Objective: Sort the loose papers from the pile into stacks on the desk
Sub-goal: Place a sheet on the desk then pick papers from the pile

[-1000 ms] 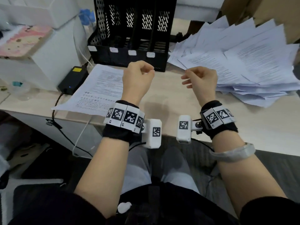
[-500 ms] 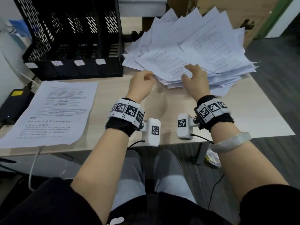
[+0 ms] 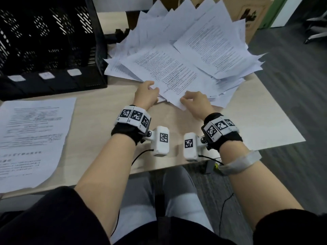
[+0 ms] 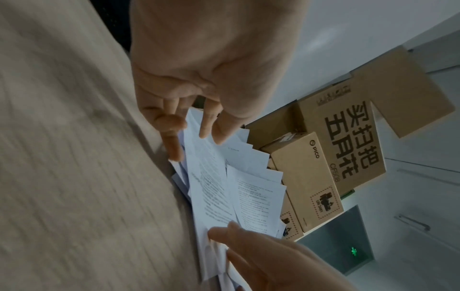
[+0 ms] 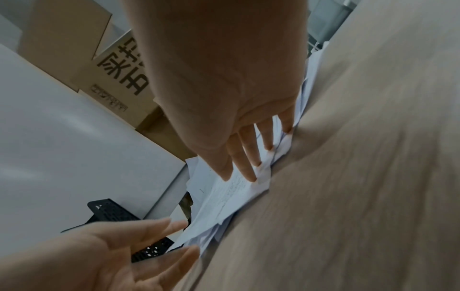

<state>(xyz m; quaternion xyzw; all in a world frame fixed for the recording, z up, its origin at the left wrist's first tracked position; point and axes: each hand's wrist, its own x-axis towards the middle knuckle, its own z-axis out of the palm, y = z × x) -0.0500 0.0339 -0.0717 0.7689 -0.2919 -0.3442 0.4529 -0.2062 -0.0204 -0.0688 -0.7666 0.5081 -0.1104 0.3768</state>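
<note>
— Head view: top sheet (image 3: 169,75) of the pile (image 3: 203,41) lies slanted, its long axis running from near right to far left. Count?

— Too many fanned sheets to count; one separate stack (image 3: 33,138) lies at the desk's (image 3: 256,124) left.

— Hands?

— Left hand (image 3: 146,96) pinches the sheet's near-left edge, thumb on top. Right hand (image 3: 195,101) has straight fingers spread at the near corner, thumb over the paper.
</note>
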